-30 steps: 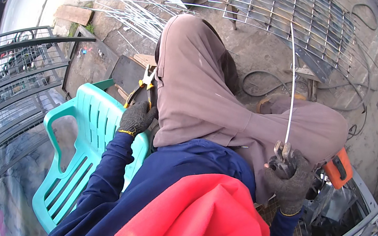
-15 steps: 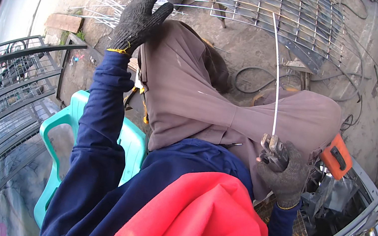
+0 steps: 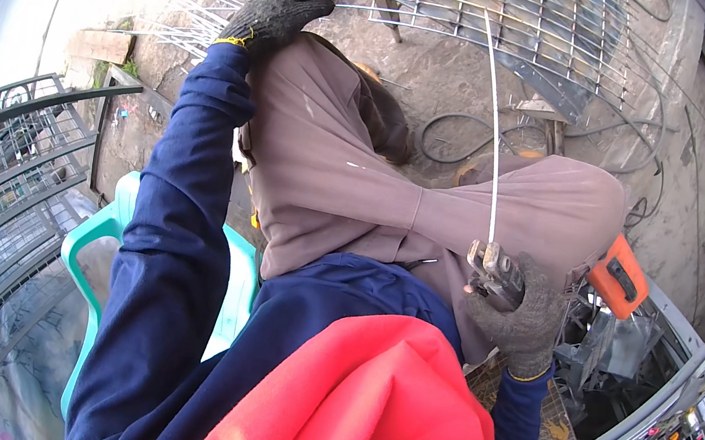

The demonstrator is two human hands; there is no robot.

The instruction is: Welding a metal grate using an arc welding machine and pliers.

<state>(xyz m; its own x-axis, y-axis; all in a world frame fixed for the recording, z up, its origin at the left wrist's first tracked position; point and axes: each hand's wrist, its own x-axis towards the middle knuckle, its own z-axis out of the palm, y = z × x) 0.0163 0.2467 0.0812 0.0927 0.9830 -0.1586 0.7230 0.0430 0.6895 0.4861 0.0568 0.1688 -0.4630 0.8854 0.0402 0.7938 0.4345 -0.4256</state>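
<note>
My right hand (image 3: pixel 528 322), in a dark work glove, is closed around a welding electrode holder (image 3: pixel 497 272) beside my right thigh. A long, pale welding electrode (image 3: pixel 494 122) is clamped in its jaws and points away from me, its tip over the near edge of a metal rod grid (image 3: pixel 490 4). My left hand (image 3: pixel 288 9), gloved with a yellow cuff edge, rests over my left knee. Its fingers are stretched out, slightly apart, beside the grid's left rod ends. I see nothing in it.
Loose thin rods (image 3: pixel 195 18) and a wooden block (image 3: pixel 100 45) lie at far left. A cable (image 3: pixel 439 155) loops on the ground. Dark metal racks (image 3: pixel 19 133) stand left, near my turquoise chair (image 3: pixel 115 216). An orange-handled tool (image 3: pixel 621 277) is by my right knee.
My left hand has tilted down toward the right, its fingers stretching toward the rod ends. The view has shifted slightly. My right hand keeps hold of the electrode holder.
</note>
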